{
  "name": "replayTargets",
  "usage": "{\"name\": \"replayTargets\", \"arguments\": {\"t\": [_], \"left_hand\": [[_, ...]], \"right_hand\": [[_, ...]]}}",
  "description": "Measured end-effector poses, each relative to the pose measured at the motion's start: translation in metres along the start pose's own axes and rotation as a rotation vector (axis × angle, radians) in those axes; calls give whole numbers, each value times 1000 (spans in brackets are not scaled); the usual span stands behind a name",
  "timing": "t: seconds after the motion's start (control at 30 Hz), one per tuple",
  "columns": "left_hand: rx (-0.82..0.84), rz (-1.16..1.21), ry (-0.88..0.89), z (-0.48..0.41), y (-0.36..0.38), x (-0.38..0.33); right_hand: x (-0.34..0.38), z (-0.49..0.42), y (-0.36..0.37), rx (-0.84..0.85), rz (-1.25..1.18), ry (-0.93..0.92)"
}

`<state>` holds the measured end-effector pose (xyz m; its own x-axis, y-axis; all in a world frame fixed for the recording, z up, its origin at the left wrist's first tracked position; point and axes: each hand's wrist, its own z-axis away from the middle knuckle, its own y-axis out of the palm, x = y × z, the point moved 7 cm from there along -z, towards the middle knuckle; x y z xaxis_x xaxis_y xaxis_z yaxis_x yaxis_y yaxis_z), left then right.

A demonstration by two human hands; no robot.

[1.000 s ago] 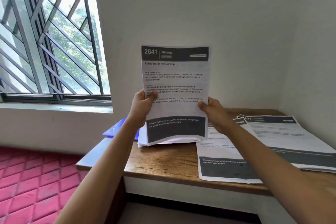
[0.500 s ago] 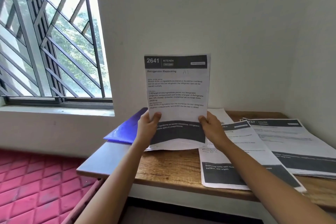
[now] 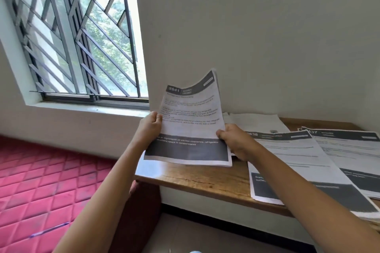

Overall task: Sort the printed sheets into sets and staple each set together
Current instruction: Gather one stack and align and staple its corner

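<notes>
A: Head view. What are the grips doing?
B: Left grip (image 3: 149, 127) pinches the left edge of the 2641 stack (image 3: 191, 121), thumb on the printed face. Right grip (image 3: 236, 141) clamps the right edge, lower down, by the dark band, with its thumb in front too.

A: One sheet or several?
B: Several. Layered edges show along the bottom and the right side. The top page header reads 2641, and a dark band crosses its foot.

A: Where is it?
B: In the air over the left end of the table (image 3: 205, 181), tilted, printed face toward the camera. Its top right corner curls back. The bottom edge is near the wood; can't tell if it touches.

A: Other paper?
B: Three lots lie flat on the table to the right of it. The nearest pile (image 3: 298, 162) hangs over the front edge. The 437 pile (image 3: 353, 150) is just beside it and their edges overlap. The plain white sheets (image 3: 257, 123) sit behind, by the wall. A small dark item (image 3: 273, 131) lies on them, too small to identify.

A: Surroundings?
B: Barred window (image 3: 82, 47) upper left, red quilted surface (image 3: 41, 181) lower left.
</notes>
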<state>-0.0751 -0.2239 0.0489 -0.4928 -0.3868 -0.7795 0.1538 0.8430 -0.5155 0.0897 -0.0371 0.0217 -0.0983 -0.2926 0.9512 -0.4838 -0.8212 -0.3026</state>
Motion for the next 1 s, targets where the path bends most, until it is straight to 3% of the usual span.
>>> {"name": "replayTargets", "arguments": {"t": [0.33,0.53,0.7,0.9,1.0], "left_hand": [[-107,-476,26,29,-39,53],[-138,-697,44,37,-35,65],[-128,-729,13,36,-27,76],[-124,-757,1,30,-26,73],[-137,-691,69,22,-24,48]], "right_hand": [[-5,11,71,4,431,49],[-6,14,87,-8,551,38],[-7,13,87,33,642,49],[4,20,56,61,576,130],[21,3,4,-52,645,99]]}}
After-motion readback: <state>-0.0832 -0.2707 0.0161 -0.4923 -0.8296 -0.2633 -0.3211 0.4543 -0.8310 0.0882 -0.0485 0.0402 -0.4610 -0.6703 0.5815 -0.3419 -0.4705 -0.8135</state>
